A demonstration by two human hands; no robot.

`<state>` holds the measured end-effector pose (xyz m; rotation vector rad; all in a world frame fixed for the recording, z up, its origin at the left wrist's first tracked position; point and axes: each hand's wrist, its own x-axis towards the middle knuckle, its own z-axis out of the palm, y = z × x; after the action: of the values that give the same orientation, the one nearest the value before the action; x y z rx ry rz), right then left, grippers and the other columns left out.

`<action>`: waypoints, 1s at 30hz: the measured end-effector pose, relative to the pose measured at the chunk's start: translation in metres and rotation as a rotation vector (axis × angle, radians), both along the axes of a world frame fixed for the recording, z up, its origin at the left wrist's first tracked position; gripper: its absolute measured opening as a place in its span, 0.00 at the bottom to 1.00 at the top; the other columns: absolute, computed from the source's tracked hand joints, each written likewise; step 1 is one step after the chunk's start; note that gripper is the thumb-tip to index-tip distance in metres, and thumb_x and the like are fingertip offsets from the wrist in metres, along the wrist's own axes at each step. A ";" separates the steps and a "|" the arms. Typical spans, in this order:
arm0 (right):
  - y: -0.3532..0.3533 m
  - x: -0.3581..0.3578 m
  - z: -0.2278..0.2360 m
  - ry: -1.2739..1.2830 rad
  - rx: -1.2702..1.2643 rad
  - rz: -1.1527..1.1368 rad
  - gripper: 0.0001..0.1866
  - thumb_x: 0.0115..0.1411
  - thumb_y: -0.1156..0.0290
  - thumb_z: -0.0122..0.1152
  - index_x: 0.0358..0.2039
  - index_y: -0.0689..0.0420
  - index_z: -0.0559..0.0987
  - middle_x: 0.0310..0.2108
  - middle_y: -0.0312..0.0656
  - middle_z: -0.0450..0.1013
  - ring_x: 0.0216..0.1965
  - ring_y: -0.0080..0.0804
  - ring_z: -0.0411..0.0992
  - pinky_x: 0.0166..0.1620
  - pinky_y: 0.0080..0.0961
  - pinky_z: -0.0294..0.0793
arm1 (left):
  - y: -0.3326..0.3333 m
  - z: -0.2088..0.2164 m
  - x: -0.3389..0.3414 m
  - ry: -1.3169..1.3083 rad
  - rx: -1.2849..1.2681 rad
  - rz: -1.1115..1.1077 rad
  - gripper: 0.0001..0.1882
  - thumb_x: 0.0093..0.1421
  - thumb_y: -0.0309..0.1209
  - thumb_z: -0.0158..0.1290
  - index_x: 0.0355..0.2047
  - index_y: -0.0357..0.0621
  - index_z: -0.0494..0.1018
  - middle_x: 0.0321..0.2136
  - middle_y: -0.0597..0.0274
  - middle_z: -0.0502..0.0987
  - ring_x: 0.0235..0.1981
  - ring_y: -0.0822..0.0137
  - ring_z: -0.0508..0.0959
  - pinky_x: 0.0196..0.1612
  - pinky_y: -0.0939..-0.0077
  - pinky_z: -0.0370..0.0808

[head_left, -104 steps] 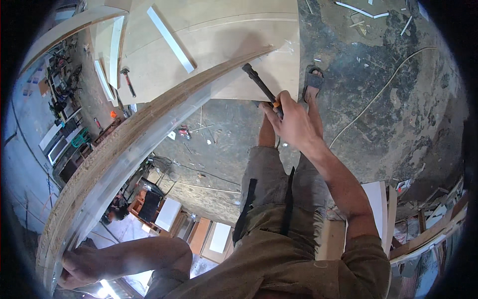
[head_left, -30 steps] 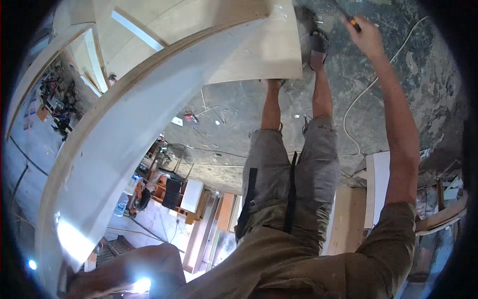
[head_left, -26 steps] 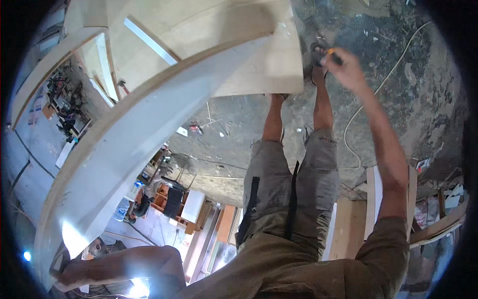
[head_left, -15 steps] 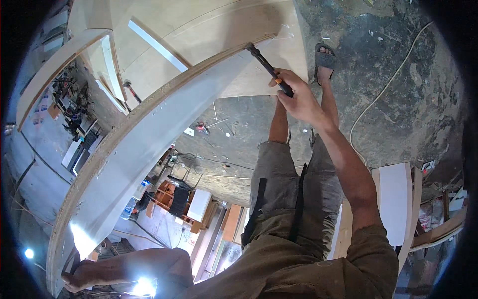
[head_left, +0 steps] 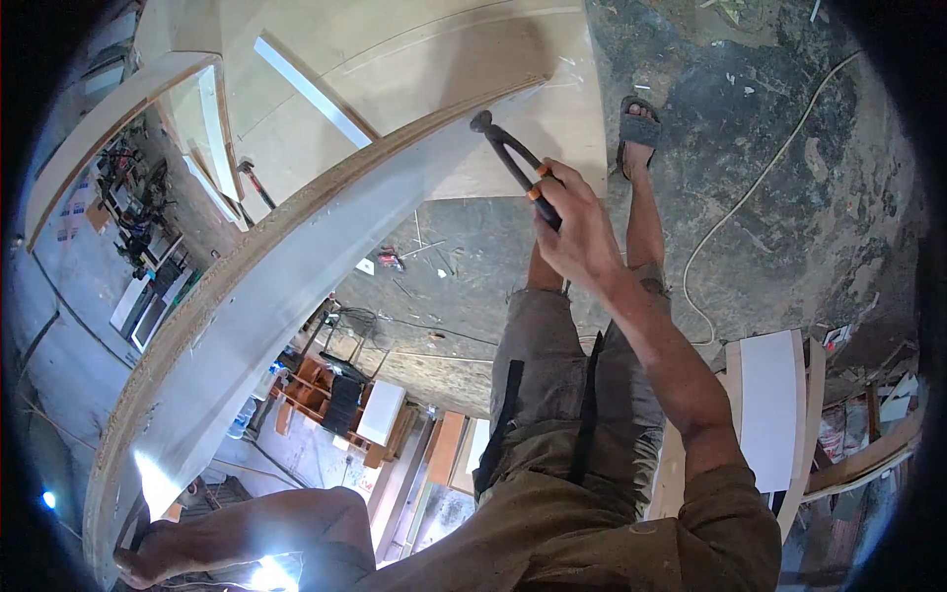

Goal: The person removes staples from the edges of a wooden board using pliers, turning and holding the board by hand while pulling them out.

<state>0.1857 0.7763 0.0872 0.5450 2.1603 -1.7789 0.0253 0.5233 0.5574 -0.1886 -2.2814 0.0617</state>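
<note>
My right hand (head_left: 577,222) is closed round the dark handles of a pair of pincers (head_left: 513,158) with orange bands. The handles are spread apart, and the rounded head lies over the pale face of a long curved panel (head_left: 286,261), close to its far end. Whether the jaws touch the panel cannot be made out. At the lower left, my left hand (head_left: 143,562) grips the near end of this panel, its fingers partly hidden. The panel's rough brown edge arcs from the lower left to the upper middle.
Beyond the panel lies a large plywood sheet (head_left: 513,178) with a white strip (head_left: 311,89) on it. A hammer (head_left: 258,185) rests near a curved frame (head_left: 118,118). A cable (head_left: 764,178) crosses the stained floor at right. White-faced boards (head_left: 772,409) stand by my right elbow.
My right hand has drawn the pincers slightly back and down from the panel's edge. Their handles have spread from nearly together to apart. My left hand stays at the panel's near end.
</note>
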 end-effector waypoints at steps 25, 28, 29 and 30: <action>-0.012 -0.007 0.026 -0.007 0.188 -0.063 0.16 0.57 0.70 0.67 0.41 0.64 0.75 0.46 0.52 0.71 0.46 0.50 0.73 0.45 0.41 0.76 | 0.000 0.007 0.003 0.006 0.000 -0.016 0.26 0.57 0.42 0.50 0.44 0.26 0.68 0.36 0.42 0.75 0.32 0.51 0.80 0.36 0.60 0.83; -0.014 -0.010 0.023 0.045 0.258 -0.068 0.15 0.56 0.68 0.68 0.39 0.64 0.75 0.43 0.50 0.72 0.42 0.48 0.75 0.41 0.40 0.77 | -0.001 0.008 0.000 0.006 -0.005 -0.007 0.26 0.57 0.42 0.50 0.44 0.26 0.68 0.36 0.42 0.75 0.32 0.51 0.80 0.36 0.60 0.84; -0.014 -0.009 0.021 0.028 0.227 -0.061 0.14 0.56 0.68 0.68 0.37 0.63 0.75 0.41 0.48 0.72 0.39 0.47 0.75 0.39 0.39 0.78 | 0.000 0.007 0.000 0.004 0.004 -0.006 0.26 0.58 0.42 0.49 0.44 0.26 0.68 0.36 0.42 0.75 0.33 0.51 0.80 0.36 0.60 0.84; -0.014 -0.008 0.018 0.011 0.196 -0.053 0.13 0.56 0.68 0.67 0.36 0.63 0.75 0.39 0.47 0.73 0.36 0.46 0.76 0.36 0.38 0.78 | 0.000 0.009 0.001 0.005 0.002 -0.014 0.26 0.58 0.42 0.49 0.44 0.26 0.68 0.36 0.42 0.75 0.33 0.51 0.80 0.36 0.60 0.84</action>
<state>0.1775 0.7619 0.1049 0.6449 2.3641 -1.6081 0.0262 0.5231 0.5667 -0.2029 -2.2744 0.0532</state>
